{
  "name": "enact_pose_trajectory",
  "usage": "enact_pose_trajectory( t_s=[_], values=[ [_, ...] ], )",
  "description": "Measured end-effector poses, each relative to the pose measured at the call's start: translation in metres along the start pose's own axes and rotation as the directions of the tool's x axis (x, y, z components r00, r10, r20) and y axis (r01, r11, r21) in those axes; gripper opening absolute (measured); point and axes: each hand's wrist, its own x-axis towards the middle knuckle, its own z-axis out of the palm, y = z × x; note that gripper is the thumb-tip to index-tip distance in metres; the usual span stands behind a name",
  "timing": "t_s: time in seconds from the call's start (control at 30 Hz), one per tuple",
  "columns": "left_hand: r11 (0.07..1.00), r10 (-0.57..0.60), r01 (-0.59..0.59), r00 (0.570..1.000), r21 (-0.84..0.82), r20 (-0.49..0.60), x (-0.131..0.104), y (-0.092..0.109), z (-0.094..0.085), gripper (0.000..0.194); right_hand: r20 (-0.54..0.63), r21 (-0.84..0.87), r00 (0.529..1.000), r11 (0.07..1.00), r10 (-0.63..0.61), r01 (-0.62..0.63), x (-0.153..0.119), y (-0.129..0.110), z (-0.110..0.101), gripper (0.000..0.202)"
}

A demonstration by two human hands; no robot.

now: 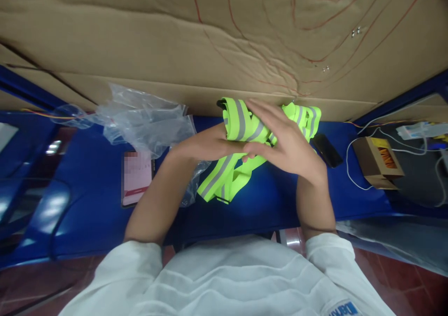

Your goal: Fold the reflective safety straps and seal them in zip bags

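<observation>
A fluorescent yellow-green reflective strap vest (241,120) with grey stripes is bunched between my hands, close to the cardboard. Its loose ends (219,180) hang down onto the blue table. My left hand (234,147) is in the bundle, with straps wound over it; most of its fingers are hidden, and it appears to grip the vest. Over the top of the bundle lies my right hand (285,138), touching it, fingers stretched out towards the upper left and thumb pointing left. More folded strap (310,118) shows to the right of this hand.
Upright cardboard (140,40) with red curved lines backs the blue table (266,194). Clear plastic bags (150,120) and a phone with a lit screen (138,176) are on the left. A dark phone (327,150), a small open box (378,162) and white cables (350,166) lie right.
</observation>
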Motion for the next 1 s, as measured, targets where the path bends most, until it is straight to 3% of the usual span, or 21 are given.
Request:
enact_pose_trajectory(
  t_s=[0.07,0.17,0.27,0.4,0.5,0.6,0.77,1.0],
  values=[
    [1.0,-0.001,0.0,0.999,0.023,0.048,-0.002,0.006,-0.001,0.039,0.085,-0.011,0.996,1.0,-0.024,0.025,0.0,-0.003,0.003,0.079],
    [1.0,-0.022,0.022,0.987,0.0,0.157,-0.004,0.012,-0.001,0.037,0.113,0.034,0.993,0.999,-0.045,0.041,0.002,-0.003,0.006,0.069],
    [0.998,-0.051,0.054,0.982,-0.013,0.184,-0.004,0.009,-0.001,0.036,0.092,0.042,0.995,0.998,-0.041,0.037,0.003,-0.001,0.006,0.061],
    [0.987,-0.087,0.1,0.99,-0.123,0.107,-0.002,-0.007,0.0,0.025,0.013,-0.052,1.0,0.999,0.005,-0.004,0.002,0.004,0.0,0.062],
    [0.956,-0.156,0.16,0.987,-0.248,0.037,0.0,-0.012,0.004,0.031,-0.11,-0.048,0.991,0.995,0.08,-0.085,0.001,0.008,-0.005,0.054],
    [0.968,-0.154,0.165,0.986,-0.188,0.071,0.001,-0.008,0.006,0.028,-0.169,0.111,0.963,0.975,0.209,-0.192,0.001,0.007,-0.007,0.038],
    [0.984,-0.076,0.104,0.98,-0.148,0.185,0.003,-0.002,0.005,0.028,-0.013,0.548,0.934,0.784,0.357,-0.292,0.002,0.0,-0.002,0.053],
    [0.953,-0.083,0.125,0.984,-0.276,0.157,0.007,-0.012,0.003,0.028,0.053,0.595,0.896,0.707,0.44,-0.382,0.004,0.023,0.006,0.054]
  ],
)
